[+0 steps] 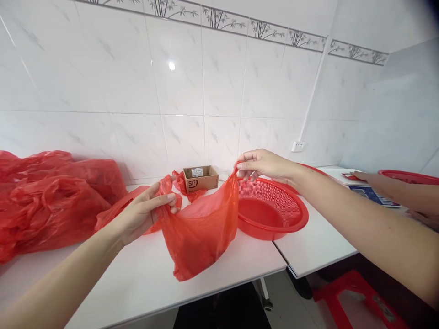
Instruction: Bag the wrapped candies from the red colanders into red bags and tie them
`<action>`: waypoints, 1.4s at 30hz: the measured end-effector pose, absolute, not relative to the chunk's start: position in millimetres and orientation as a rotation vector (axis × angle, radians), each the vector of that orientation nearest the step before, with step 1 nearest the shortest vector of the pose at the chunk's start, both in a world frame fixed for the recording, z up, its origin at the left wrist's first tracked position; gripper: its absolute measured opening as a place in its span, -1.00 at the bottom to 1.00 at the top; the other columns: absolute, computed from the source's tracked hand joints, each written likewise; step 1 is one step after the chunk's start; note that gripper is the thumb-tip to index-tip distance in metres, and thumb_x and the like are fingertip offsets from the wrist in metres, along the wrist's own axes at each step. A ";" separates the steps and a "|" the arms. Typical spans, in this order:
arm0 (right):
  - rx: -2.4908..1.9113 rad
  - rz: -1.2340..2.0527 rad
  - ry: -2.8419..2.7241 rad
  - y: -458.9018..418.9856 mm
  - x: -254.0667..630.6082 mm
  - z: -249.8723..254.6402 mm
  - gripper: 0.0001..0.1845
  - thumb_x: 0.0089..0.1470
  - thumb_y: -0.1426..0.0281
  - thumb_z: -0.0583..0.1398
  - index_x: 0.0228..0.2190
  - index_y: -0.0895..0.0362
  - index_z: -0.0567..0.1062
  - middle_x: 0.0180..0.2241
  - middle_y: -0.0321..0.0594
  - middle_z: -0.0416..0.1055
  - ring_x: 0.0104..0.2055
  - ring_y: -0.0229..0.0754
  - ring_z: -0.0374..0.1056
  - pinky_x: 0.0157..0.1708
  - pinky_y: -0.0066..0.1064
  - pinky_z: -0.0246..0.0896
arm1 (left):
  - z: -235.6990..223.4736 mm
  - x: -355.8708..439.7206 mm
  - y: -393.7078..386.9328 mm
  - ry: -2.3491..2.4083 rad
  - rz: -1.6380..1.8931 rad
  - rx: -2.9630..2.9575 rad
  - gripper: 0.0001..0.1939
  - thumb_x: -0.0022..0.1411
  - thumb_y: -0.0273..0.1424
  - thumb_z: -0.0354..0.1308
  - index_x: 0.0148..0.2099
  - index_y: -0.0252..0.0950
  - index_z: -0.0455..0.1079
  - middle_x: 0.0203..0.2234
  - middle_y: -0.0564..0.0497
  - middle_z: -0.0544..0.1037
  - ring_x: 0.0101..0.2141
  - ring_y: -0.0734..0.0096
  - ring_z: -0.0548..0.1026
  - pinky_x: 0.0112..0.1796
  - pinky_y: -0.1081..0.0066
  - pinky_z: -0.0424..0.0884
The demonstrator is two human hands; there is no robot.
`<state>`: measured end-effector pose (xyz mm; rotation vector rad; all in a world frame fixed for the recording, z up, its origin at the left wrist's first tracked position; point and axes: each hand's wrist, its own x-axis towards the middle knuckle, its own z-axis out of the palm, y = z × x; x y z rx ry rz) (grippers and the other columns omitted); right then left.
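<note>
Pinching one top corner of a red plastic bag [202, 237] between thumb and fingers of the left hand [149, 208], opposite top corner likewise in the right hand [252, 165]. Held up in front of the body, sagging between both over the white table [116, 283]; can't tell if touching it. Looks darker near the bottom, can't make out why. Got a red basket [265, 232] just right, a cardboard box [202, 184] behind near the wall, and a heap of red plastic [85, 192] at far left.
</note>
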<state>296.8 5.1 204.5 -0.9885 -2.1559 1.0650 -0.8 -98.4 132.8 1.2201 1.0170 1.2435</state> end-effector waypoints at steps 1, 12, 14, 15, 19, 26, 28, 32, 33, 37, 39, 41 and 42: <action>-0.941 1.094 -2.184 0.5 291.7 203.6 -0.84 0.10 0.33 0.24 -0.34 0.19 0.51 -0.40 -0.17 0.52 -0.40 -0.29 0.42 -0.41 -0.48 0.31 | 134.5 4.6 -97.4 1.017 1.204 1.228 -0.54 0.13 -0.35 0.30 0.08 -0.13 0.32 -0.51 0.15 0.35 -0.49 0.54 0.35 -0.29 0.43 0.38; -0.572 0.974 -2.314 -29.0 218.1 174.7 -0.73 0.15 0.41 0.17 -0.08 0.07 0.42 -0.24 -0.26 0.48 -0.33 -0.28 0.41 -0.35 -0.42 0.35 | 139.1 57.3 -79.2 1.229 0.798 1.445 -0.50 0.17 0.05 0.10 -0.14 -0.28 0.47 -0.45 0.01 0.43 -0.51 0.48 0.33 -0.45 0.42 0.31; -0.587 0.963 -2.332 -20.6 222.3 160.2 -0.72 0.13 0.42 0.20 -0.09 0.09 0.40 -0.24 -0.24 0.48 -0.26 -0.24 0.43 -0.23 -0.35 0.36 | 135.2 51.6 -77.3 1.250 0.868 1.362 -0.51 0.16 0.05 0.10 -0.23 -0.30 0.45 -0.51 0.03 0.42 -0.54 0.49 0.33 -0.48 0.45 0.29; -0.607 0.984 -2.338 -17.9 225.1 154.1 -0.76 0.12 0.43 0.20 -0.13 0.11 0.40 -0.27 -0.24 0.49 -0.25 -0.22 0.44 -0.19 -0.31 0.35 | 133.3 48.4 -76.7 1.245 0.892 1.319 -0.52 0.15 0.05 0.11 -0.29 -0.31 0.44 -0.57 0.06 0.39 -0.57 0.52 0.30 -0.50 0.47 0.28; -0.638 1.044 -2.206 -27.7 234.9 148.6 -0.94 0.13 0.47 0.18 -0.30 0.13 0.38 -0.36 -0.26 0.46 -0.26 -0.20 0.44 -0.20 -0.29 0.35 | 128.7 39.5 -75.9 1.104 0.890 1.242 -0.58 0.21 -0.02 0.11 -0.39 -0.31 0.36 -0.73 0.19 0.20 -0.68 0.61 0.12 -0.49 0.44 0.31; -0.505 1.013 -2.234 -60.2 239.2 161.3 -0.91 0.19 0.35 0.16 -0.25 0.07 0.43 -0.32 -0.28 0.47 -0.22 -0.22 0.41 -0.17 -0.31 0.32 | 137.8 33.9 -79.8 0.977 0.825 1.591 -0.82 0.18 -0.29 0.19 -0.38 -0.29 0.47 -0.54 0.03 0.44 -0.47 0.42 0.39 -0.31 0.36 0.37; -0.550 0.891 -2.143 -50.6 235.2 149.6 -0.88 0.22 0.36 0.11 -0.21 0.06 0.43 -0.19 -0.24 0.47 -0.09 -0.20 0.39 -0.08 -0.27 0.29 | 139.3 35.8 -83.0 1.082 0.771 1.721 -0.87 0.15 -0.32 0.19 -0.34 -0.26 0.50 -0.53 0.04 0.44 -0.49 0.42 0.38 -0.35 0.36 0.36; -0.621 1.049 -2.124 -28.5 225.2 120.0 -0.72 0.29 0.37 0.01 -0.01 0.03 0.37 -0.12 -0.23 0.46 0.00 -0.20 0.36 0.04 -0.23 0.22 | 132.7 42.3 -86.8 1.324 0.803 1.953 -0.88 0.13 -0.48 0.05 -0.39 -0.24 0.40 -0.47 0.06 0.47 -0.49 0.43 0.40 -0.41 0.39 0.32; -0.651 1.082 -2.129 -26.4 223.5 114.9 -0.70 0.29 0.36 0.00 0.01 0.03 0.37 -0.11 -0.23 0.46 -0.02 -0.20 0.37 0.03 -0.24 0.23 | 129.6 43.4 -86.6 1.400 0.862 2.016 -0.87 0.09 -0.53 0.01 -0.41 -0.24 0.35 -0.52 0.08 0.45 -0.50 0.43 0.39 -0.44 0.41 0.29; -0.626 1.249 -2.133 -29.1 222.1 108.1 -0.65 0.25 0.38 0.04 0.05 -0.03 0.36 -0.09 -0.26 0.44 -0.11 -0.20 0.39 -0.13 -0.33 0.30 | 118.9 44.0 -84.7 1.535 1.175 2.216 -0.85 0.08 -0.56 -0.04 -0.34 -0.22 0.27 -0.46 0.08 0.45 -0.48 0.42 0.40 -0.45 0.42 0.29; -0.578 1.339 -2.122 -30.2 223.8 108.9 -0.70 0.24 0.37 0.06 -0.01 0.01 0.39 -0.15 -0.26 0.45 -0.16 -0.22 0.39 -0.18 -0.37 0.30 | 116.7 43.5 -84.7 1.455 1.271 2.291 -0.84 0.13 -0.55 -0.05 -0.27 -0.22 0.28 -0.29 0.02 0.49 -0.36 0.38 0.46 -0.34 0.38 0.37; -0.566 1.361 -2.125 -29.1 226.5 109.7 -0.80 0.24 0.33 0.07 -0.16 0.09 0.44 -0.24 -0.26 0.44 -0.22 -0.23 0.38 -0.21 -0.38 0.28 | 116.1 43.1 -85.1 1.372 1.292 2.360 -0.79 0.18 -0.52 -0.04 -0.18 -0.22 0.35 -0.16 -0.03 0.49 -0.21 0.31 0.49 -0.22 0.34 0.41; -0.567 1.350 -2.138 -28.1 228.3 109.8 -0.81 0.23 0.30 0.08 -0.24 0.12 0.44 -0.29 -0.26 0.42 -0.25 -0.23 0.37 -0.22 -0.38 0.27 | 115.8 42.7 -85.3 1.333 1.269 2.383 -0.76 0.21 -0.50 -0.03 -0.13 -0.21 0.38 -0.11 -0.06 0.49 -0.14 0.28 0.48 -0.17 0.33 0.41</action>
